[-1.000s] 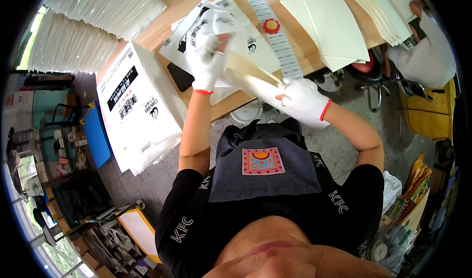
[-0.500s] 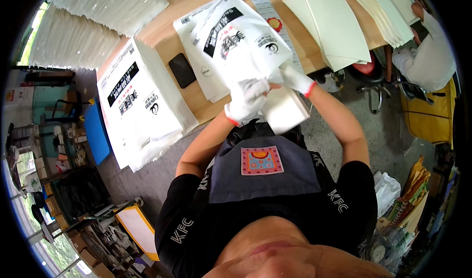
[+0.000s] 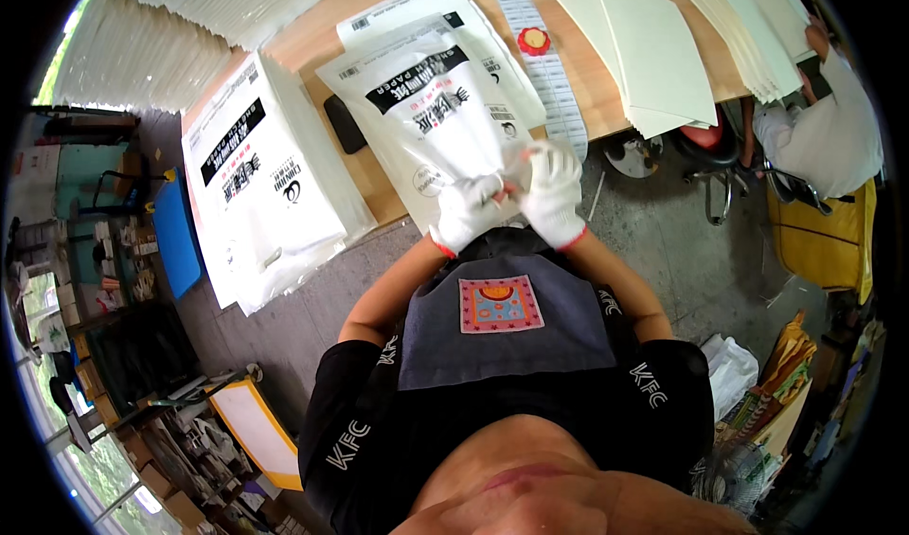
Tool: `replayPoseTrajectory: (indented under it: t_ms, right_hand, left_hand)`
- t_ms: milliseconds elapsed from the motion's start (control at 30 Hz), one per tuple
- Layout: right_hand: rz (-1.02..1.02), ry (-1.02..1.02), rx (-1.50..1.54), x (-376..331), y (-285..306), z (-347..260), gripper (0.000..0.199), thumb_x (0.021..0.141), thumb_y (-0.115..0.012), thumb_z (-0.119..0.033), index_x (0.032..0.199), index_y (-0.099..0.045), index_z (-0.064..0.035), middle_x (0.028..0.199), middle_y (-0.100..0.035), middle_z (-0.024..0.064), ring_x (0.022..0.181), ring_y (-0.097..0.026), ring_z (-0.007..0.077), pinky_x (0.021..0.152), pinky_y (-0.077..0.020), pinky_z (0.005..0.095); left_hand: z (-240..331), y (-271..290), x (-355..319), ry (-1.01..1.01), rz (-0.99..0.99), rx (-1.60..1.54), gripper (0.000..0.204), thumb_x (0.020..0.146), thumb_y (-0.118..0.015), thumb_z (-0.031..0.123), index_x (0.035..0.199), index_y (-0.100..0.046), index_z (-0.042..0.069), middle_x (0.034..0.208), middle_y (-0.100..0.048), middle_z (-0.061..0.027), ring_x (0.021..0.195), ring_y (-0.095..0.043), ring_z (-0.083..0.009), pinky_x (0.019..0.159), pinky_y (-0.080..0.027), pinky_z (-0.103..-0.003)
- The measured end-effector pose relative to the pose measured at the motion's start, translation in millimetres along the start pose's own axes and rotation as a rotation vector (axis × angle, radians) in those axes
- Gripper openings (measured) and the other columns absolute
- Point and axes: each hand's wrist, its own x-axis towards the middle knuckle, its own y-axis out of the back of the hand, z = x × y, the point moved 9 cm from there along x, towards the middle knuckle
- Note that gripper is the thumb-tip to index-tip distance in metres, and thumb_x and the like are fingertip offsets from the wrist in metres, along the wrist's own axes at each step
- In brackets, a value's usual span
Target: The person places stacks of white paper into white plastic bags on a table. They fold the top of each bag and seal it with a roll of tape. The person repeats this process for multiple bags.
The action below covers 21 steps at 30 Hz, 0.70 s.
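White printed bags: one (image 3: 445,128) on the table, a stack (image 3: 260,189) at its left edge.

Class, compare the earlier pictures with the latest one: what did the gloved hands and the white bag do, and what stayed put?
The left hand and right hand came from apart, holding a cream sheet over the table, back to the table's near edge, close together. The cream sheet is no longer seen; both hands now grip the near end of the white printed bag. The stack of bags, cream sheets and red tape roll stayed put.
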Motion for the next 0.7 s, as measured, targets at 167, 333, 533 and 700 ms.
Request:
replayPoseTrajectory:
  t_ms: [167, 333, 533, 700]
  right_hand:
    - [-0.732, -0.372, -0.148, -27.3, -64.1, 68.6, 0.025, 0.084, -0.052, -0.017, 0.107, -0.048, -0.0071, 0.071, -0.063, 0.0103, 0.066, -0.064, 0.0286, 0.063, -0.0495, 0.0441]
    - [-0.831, -0.104, -0.026, -51.0, -40.2, 18.5, 0.054, 0.079, -0.058, -0.027, 0.125, -0.039, -0.0049, 0.095, -0.062, 0.0144, 0.081, -0.064, 0.0285, 0.067, -0.0501, 0.0416]
    - [-0.820, -0.057, 0.234, -127.3, -14.1, 17.7, 0.068, 0.080, -0.055, -0.023, 0.141, -0.027, -0.0078, 0.076, -0.063, 0.0094, 0.060, -0.062, 0.0280, 0.051, -0.0492, 0.0403]
    - [-0.625, 0.182, 0.062, -80.2, -4.0, -2.2, 0.062, 0.078, -0.055, -0.017, 0.137, -0.037, -0.0086, 0.063, -0.059, 0.0053, 0.049, -0.058, 0.0241, 0.043, -0.0444, 0.0393]
  left_hand:
    - [-13.2, 34.0, -66.6, -0.043, 0.115, 0.450, 0.021, 0.064, -0.067, 0.007, 0.082, -0.058, 0.011, 0.080, -0.057, -0.0086, 0.073, -0.057, -0.0277, 0.071, -0.046, -0.036]
    - [-96.5, 84.3, -168.1, 0.593, 0.472, 0.206, 0.016, 0.069, -0.060, 0.001, 0.075, -0.046, 0.006, 0.070, -0.048, -0.0081, 0.062, -0.046, -0.0223, 0.058, -0.041, -0.033]
    - [-41.9, 81.0, -221.0, 0.763, 0.339, -0.295, 0.026, 0.081, -0.066, 0.010, 0.070, -0.043, 0.007, 0.062, -0.042, 0.0027, 0.059, -0.034, -0.0057, 0.050, -0.031, -0.021]
    - [-34.0, 91.7, -142.6, 0.329, 0.269, 0.023, 0.029, 0.076, -0.069, 0.008, 0.068, -0.041, 0.007, 0.060, -0.040, -0.0012, 0.055, -0.035, -0.0107, 0.048, -0.033, -0.026]
